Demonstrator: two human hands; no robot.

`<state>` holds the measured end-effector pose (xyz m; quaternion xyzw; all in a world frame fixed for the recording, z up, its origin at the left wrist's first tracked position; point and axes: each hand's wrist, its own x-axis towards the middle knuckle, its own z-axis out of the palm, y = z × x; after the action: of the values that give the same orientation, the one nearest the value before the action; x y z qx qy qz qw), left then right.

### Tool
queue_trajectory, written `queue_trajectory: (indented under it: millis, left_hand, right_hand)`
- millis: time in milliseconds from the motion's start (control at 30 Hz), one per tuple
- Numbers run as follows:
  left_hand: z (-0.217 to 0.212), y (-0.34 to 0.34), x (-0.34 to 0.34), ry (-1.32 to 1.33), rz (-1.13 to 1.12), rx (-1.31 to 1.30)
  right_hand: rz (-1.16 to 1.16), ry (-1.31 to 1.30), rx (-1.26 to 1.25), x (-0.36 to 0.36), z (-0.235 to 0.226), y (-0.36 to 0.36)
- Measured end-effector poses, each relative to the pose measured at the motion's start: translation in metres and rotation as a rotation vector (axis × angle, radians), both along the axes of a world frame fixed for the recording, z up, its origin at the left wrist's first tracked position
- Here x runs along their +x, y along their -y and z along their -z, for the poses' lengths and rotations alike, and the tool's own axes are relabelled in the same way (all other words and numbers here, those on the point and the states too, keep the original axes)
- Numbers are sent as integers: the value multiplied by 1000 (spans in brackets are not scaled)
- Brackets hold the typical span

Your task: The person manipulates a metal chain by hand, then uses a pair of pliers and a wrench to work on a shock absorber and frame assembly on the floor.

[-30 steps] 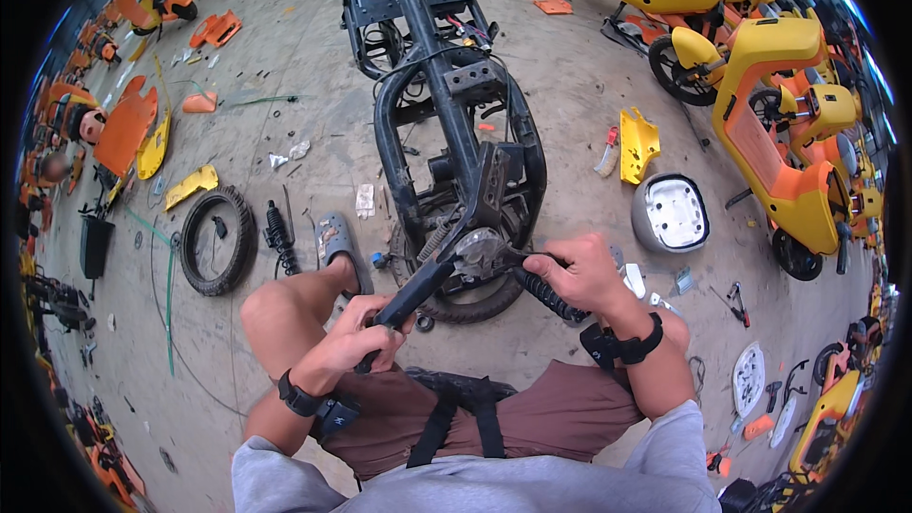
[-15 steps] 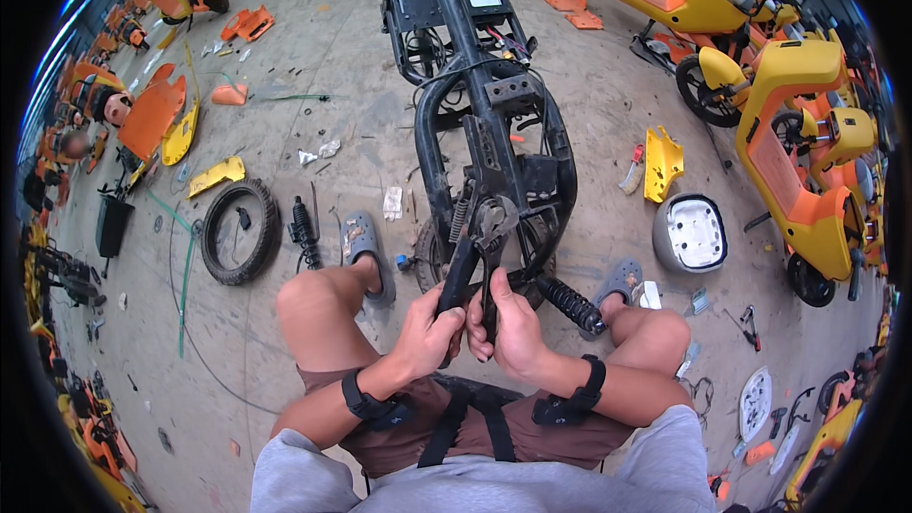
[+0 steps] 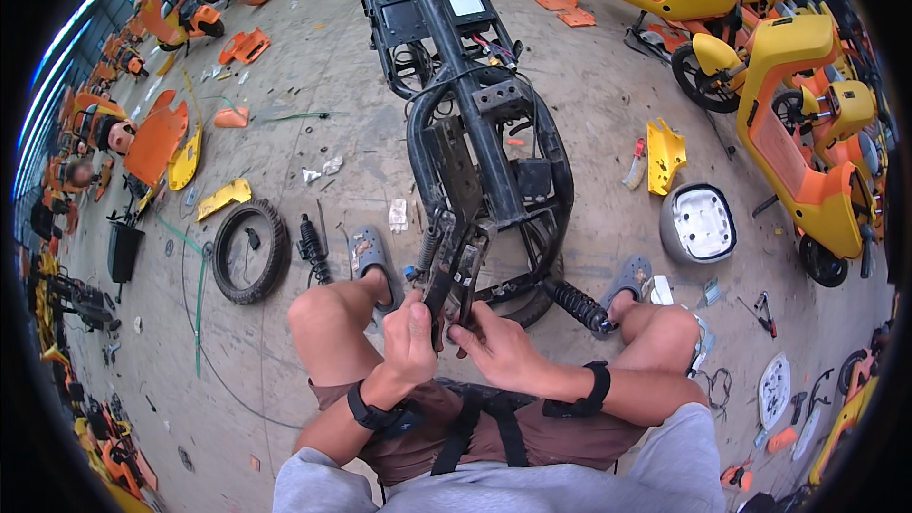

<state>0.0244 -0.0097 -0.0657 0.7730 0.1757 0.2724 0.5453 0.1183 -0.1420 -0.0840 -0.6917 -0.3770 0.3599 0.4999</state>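
Between my knees lies a stripped black scooter frame [image 3: 461, 66], its near end by my hands. My left hand [image 3: 409, 340] is closed around the near end of a black bar [image 3: 439, 287] that reaches toward the frame; whether the two are joined cannot be seen. Close beside it, my right hand [image 3: 499, 350] grips an adjustable wrench [image 3: 465, 271], tilted along the bar with its head toward the frame. The fingers partly hide the wrench's handle. A coil spring [image 3: 429, 245] sits just left of the bar.
A shock absorber [image 3: 578, 306] sticks out by my right foot; another [image 3: 312, 245] lies near my left foot beside a loose tyre [image 3: 251, 252]. A grey-white shell [image 3: 698, 221] and a yellow panel [image 3: 665, 158] lie to the right. Yellow-orange scooters [image 3: 793, 133] stand beyond.
Both hands have shifted slightly left, and the wrench has turned so its head shows from a different side. The view has tilted a little; the frame appears further left.
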Motion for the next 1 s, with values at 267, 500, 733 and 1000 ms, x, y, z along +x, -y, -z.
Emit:
queue_trajectory:
  millis: [267, 500, 733, 1000]
  left_hand:
    - [11, -4, -3, -4, 8, 97]
    - [8, -1, 3, -53, 19, -18]
    - [14, 0, 6, -84, -13, -7]
    - [10, -3, 7, -154, -49, -113]
  right_hand:
    - [-179, 72, 29, 6, -28, 4]
    - [-204, -118, -1, 0, -36, 5]
    - [2, -404, 1, -19, -37, 8]
    - [73, -66, 480, -44, -8, 8]
